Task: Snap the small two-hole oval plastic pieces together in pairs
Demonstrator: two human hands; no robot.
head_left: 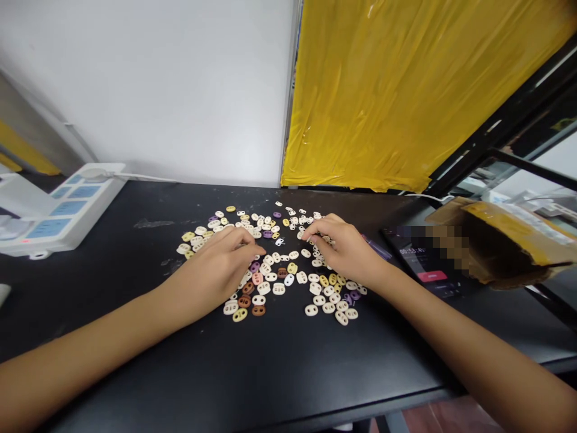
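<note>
Many small oval cord locks with two holes, mostly cream [279, 288], lie scattered over the black table. Among them are brown ones [258, 310], yellow ones [240, 315], a pink one [257, 278] and purple ones [277, 214]. My left hand [216, 267] rests over the left part of the spread, thumb and fingers drawn together; its fingertips hide whatever they hold. Across from it, my right hand [342, 246] reaches over the right part, thumb and forefinger closed in a pinch beside a pale cord lock [300, 235]. What lies between those fingertips is unclear.
A white power strip [106, 180] stands at the left. To the right are a phone [419, 264] with a lit screen and an open cardboard box [509, 264]. A white wall panel [180, 90] and yellow sheeting [383, 90] border the table's back [148, 198].
</note>
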